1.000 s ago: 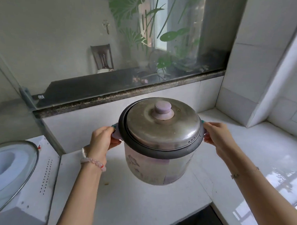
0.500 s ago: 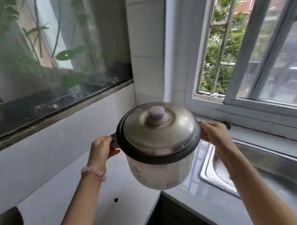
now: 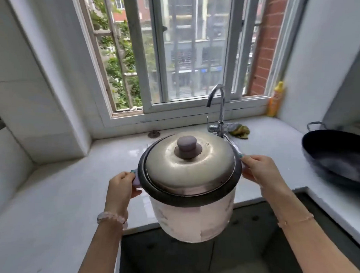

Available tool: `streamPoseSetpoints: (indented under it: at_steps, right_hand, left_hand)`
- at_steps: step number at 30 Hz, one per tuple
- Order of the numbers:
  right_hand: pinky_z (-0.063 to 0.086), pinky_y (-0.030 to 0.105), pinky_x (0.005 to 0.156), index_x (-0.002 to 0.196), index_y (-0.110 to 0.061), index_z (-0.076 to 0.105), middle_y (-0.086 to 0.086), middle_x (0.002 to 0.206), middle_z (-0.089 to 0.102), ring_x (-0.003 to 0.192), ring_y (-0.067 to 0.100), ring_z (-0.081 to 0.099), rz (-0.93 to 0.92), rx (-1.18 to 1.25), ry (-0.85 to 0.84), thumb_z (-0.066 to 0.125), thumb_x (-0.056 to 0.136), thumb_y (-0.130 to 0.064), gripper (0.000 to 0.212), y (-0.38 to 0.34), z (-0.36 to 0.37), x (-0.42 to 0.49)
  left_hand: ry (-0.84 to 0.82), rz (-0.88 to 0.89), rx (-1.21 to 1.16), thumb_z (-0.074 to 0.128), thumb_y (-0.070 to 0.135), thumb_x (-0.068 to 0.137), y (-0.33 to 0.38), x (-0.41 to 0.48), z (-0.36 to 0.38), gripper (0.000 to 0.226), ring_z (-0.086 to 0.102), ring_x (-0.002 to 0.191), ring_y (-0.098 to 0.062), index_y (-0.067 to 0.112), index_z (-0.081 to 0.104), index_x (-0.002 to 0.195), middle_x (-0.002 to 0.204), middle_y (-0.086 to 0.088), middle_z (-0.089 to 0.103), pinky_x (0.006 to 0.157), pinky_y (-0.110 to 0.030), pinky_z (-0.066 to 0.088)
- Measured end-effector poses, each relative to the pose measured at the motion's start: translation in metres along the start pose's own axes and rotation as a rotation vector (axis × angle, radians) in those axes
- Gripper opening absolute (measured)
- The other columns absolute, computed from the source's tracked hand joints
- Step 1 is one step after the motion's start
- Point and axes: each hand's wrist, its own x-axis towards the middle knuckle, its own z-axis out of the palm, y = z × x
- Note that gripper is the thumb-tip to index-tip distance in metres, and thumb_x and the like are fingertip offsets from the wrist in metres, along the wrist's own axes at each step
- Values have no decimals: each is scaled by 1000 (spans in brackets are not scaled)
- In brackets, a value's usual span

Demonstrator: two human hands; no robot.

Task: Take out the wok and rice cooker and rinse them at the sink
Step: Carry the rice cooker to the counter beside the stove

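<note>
I carry the rice cooker (image 3: 193, 215) in the air in front of me; it has a pale pink body, a dark rim and a steel lid with a mauve knob. My left hand (image 3: 120, 187) grips its left side handle and my right hand (image 3: 260, 170) grips the right one. The cooker hangs over the front edge of the white counter, and the sink behind it is hidden. A curved steel faucet (image 3: 220, 106) rises just beyond the cooker. The black wok (image 3: 337, 157) sits on the counter at the right.
A window with bars fills the wall behind the faucet. A yellow bottle (image 3: 275, 100) stands on the sill at right, a crumpled rag (image 3: 239, 130) lies by the faucet base. White counter (image 3: 61, 197) wraps left, back and right; dark floor lies below.
The view has swung right, from the glass partition and counter corner to the window and faucet. Both hands keep holding the cooker by its handles. The wok has come into view.
</note>
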Motion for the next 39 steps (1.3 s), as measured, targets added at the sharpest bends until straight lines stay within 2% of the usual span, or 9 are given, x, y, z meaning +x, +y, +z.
streamPoseSetpoints:
  at_steps: [3,7,11,15,18,23,27,31,39]
  right_hand:
    - [44,24,53,62,-13,63,-9,45,56,55,13,51,-17,-8,156,56,89,-13,28,7,-54,-11]
    - [44,25,54,53,-13,61,-8,42,51,52,15,50,-30,28,328,55,87,-7,35,22,-123,-39]
    - [40,27,56,40,-18,54,-9,42,44,50,12,43,-22,43,446,54,86,-5,48,33,-188,-76]
    - [45,25,54,55,-15,60,-1,53,53,56,14,50,17,25,622,54,86,-8,32,41,-254,-119]
    - [44,19,50,60,-9,57,0,52,53,48,8,51,45,30,702,52,86,-7,26,49,-305,-156]
    - [41,27,59,70,-7,56,12,66,46,63,19,44,53,40,773,53,87,-9,17,61,-378,-218]
    - [43,21,53,70,-9,54,9,65,44,61,15,46,61,33,876,51,87,-8,17,75,-422,-267]
    - [44,24,56,74,-10,56,10,69,45,66,18,46,83,60,983,53,88,-8,14,86,-451,-312]
    - [47,24,53,51,-11,59,-2,49,57,54,13,55,152,134,1250,53,87,-6,37,96,-484,-382]
  left_hand:
    - [-151,3,14,45,5,91,-1,-12,45,30,53,43,-7,8,54,63,47,3,55,43,-18,46]
    - [-317,24,45,46,6,90,1,-34,105,28,48,58,-19,9,55,65,61,-7,53,58,-31,43]
    - [-460,39,70,45,2,88,1,-63,166,28,40,51,-17,11,50,62,44,4,48,54,-28,37]
    - [-599,49,90,44,0,87,-3,-109,224,30,37,45,-13,10,47,59,35,10,45,48,-24,34]
    - [-696,-3,55,44,1,87,-6,-157,260,30,38,40,-9,10,46,59,42,4,45,46,-21,35]
    - [-829,-1,72,47,7,91,-22,-238,299,30,40,54,-17,10,51,61,47,2,46,52,-27,34]
    - [-926,-3,96,46,5,91,-31,-293,325,33,39,54,-16,11,49,58,45,4,45,53,-27,35]
    - [-1026,-1,113,46,5,91,-34,-340,351,39,37,48,-13,13,44,53,40,9,43,50,-25,33]
    - [-1220,-3,156,46,6,92,-41,-408,409,32,36,51,-16,10,49,60,46,3,42,48,-25,33]
